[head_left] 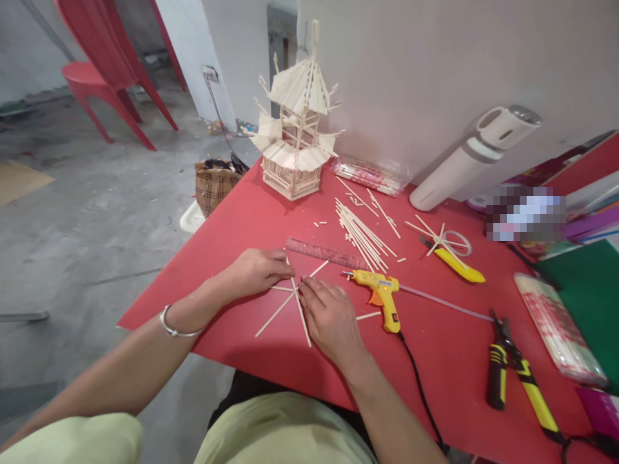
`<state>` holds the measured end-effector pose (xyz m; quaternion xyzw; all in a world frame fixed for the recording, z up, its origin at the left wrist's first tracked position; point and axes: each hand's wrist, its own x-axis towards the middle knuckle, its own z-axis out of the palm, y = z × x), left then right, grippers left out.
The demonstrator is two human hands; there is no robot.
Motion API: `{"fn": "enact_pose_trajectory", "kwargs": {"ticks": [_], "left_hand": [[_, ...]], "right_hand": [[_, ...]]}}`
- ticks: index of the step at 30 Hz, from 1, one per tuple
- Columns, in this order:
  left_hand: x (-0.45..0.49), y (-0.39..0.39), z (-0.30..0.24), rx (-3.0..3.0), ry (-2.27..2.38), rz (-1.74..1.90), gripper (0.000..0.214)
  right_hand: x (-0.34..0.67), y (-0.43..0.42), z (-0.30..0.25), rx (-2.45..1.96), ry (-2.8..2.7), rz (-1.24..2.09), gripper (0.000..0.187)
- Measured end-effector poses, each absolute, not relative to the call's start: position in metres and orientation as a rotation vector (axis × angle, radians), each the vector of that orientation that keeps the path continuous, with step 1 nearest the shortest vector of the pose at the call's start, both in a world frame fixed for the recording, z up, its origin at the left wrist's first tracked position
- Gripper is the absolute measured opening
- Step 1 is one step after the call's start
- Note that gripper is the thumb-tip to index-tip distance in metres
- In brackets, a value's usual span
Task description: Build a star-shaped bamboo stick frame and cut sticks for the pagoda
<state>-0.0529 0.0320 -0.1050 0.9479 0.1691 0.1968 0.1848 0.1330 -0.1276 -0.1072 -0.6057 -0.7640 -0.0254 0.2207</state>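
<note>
Several thin wooden sticks point(274, 317) cross in a star on the red table in front of me. My left hand point(258, 272) is closed, its fingertips pinching a stick near the upper end. My right hand point(333, 316) has its fingers bent and pressed together at the star's crossing, on the right side; its fingertips partly cover the sticks there. Just right of that hand lies a yellow hot glue gun point(382, 290) with a clear glue stick point(445, 301) out of its back. A clear ruler point(326, 252) lies beyond my hands.
A stick-built pagoda model point(294, 154) stands at the table's point(217, 238) far corner. Loose sticks point(365, 235), another stick star point(439, 240), a yellow utility knife point(457, 264), pliers point(505, 348) and a white flask point(464, 161) are to the right. The glue gun's black cord point(418, 380) runs toward me.
</note>
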Motion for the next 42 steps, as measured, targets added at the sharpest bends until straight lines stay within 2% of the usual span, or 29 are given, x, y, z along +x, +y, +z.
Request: {"fn": "enact_pose_trajectory", "kwargs": {"ticks": [42], "left_hand": [[-0.0516, 0.0301, -0.1038, 2.653, 0.5, 0.541, 0.029]], "right_hand": [[0.1329, -0.1278, -0.1065, -1.693, -2.118, -0.028, 0.033]]}}
